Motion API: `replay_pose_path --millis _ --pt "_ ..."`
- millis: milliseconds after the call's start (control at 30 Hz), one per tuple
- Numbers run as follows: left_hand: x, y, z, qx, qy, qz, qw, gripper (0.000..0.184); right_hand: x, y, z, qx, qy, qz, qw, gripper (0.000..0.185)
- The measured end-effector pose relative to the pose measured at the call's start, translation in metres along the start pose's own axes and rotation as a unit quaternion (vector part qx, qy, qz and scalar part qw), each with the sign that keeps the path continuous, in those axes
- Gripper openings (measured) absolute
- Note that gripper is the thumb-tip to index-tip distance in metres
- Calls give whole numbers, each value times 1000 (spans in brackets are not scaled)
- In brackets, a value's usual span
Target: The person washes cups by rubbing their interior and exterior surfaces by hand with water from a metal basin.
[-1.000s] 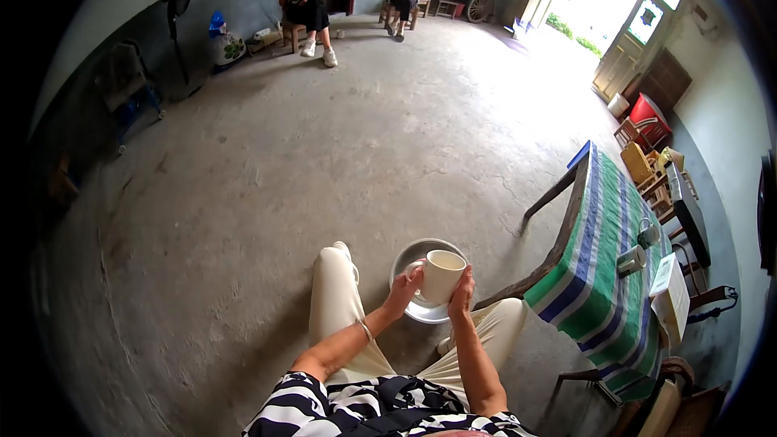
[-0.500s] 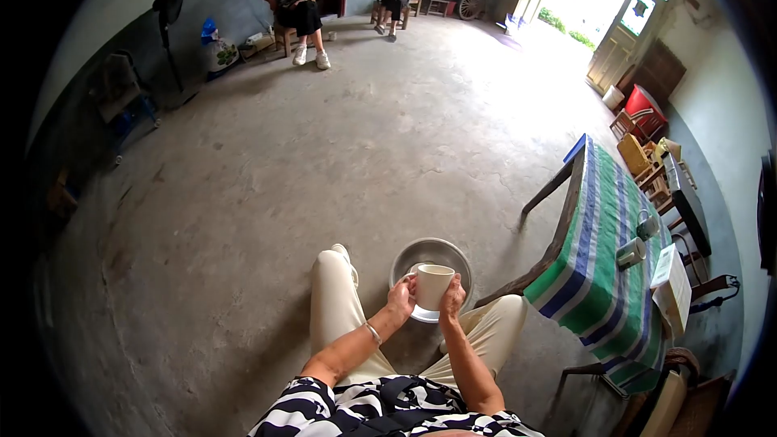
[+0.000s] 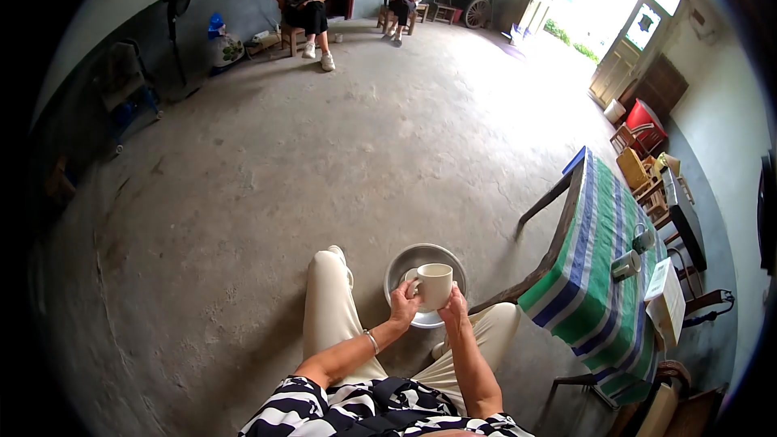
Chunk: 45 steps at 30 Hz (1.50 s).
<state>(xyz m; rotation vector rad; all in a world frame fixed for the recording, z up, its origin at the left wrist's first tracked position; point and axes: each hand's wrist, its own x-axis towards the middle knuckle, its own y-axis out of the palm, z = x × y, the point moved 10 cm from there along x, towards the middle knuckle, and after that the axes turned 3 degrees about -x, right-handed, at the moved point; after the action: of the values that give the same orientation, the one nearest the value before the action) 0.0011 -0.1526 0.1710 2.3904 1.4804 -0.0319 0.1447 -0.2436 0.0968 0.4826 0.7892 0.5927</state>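
A cream-white mug (image 3: 435, 285) is held between both hands over a metal basin (image 3: 394, 264) on the floor. Its handle points left, where my left hand (image 3: 403, 304) grips it with curled fingers. At the mug's lower right side, my right hand (image 3: 456, 306) is closed against the wall of the mug. Something white, partly hidden by the mug and my left hand, shows in the basin, but I cannot make out what it is. My knees are on either side of the basin.
To the right stands a table with a striped cloth (image 3: 595, 267), bearing a mug (image 3: 626, 265), another mug (image 3: 643, 238) and a white box (image 3: 664, 299). Two people sit on chairs by the far wall. A standing fan (image 3: 177, 0) is at the far left, and a red tub (image 3: 645, 125) near the open door.
The mug has turned slightly, so its handle shows more clearly beside my left hand. My right hand sits a little lower on it. The whole view has shifted slightly.
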Motion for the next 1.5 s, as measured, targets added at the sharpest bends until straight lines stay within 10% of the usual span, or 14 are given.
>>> replay_pose_path --millis 167,300,500,567,600,767,833,1100,1200,1300,1500 --pt "-8 3 -3 28 -14 59 998 58 -20 14 38 -192 -107 -7 975 30" --pt "-21 23 18 -74 -223 202 951 66 -46 41 65 -336 -228 -57 912 31" --pt "-23 44 35 -287 -307 171 891 40 -98 85 71 -366 -307 -114 871 47" --pt "-20 60 50 -394 -355 208 822 43 -124 114 72 -381 -432 -33 817 45" --pt "-16 57 46 -399 -356 185 824 43 -150 140 75 -535 -510 -50 671 44" --pt "-14 43 31 -443 -388 147 795 45 -152 124 67 -570 -461 64 678 46" --pt "-23 40 21 -436 -418 109 789 49 -157 133 64 -642 -508 136 558 49" --pt "-42 53 7 -521 -447 180 705 47 -121 156 94 -568 -498 84 650 49" --pt "-41 50 1 -500 -437 191 723 44 -82 123 88 -371 -320 41 871 46" --pt "-48 44 6 -461 -453 169 744 43 -76 101 62 -91 -196 40 976 36" --pt "-53 46 16 -435 -431 193 767 49 -82 64 37 20 -136 -68 988 30"
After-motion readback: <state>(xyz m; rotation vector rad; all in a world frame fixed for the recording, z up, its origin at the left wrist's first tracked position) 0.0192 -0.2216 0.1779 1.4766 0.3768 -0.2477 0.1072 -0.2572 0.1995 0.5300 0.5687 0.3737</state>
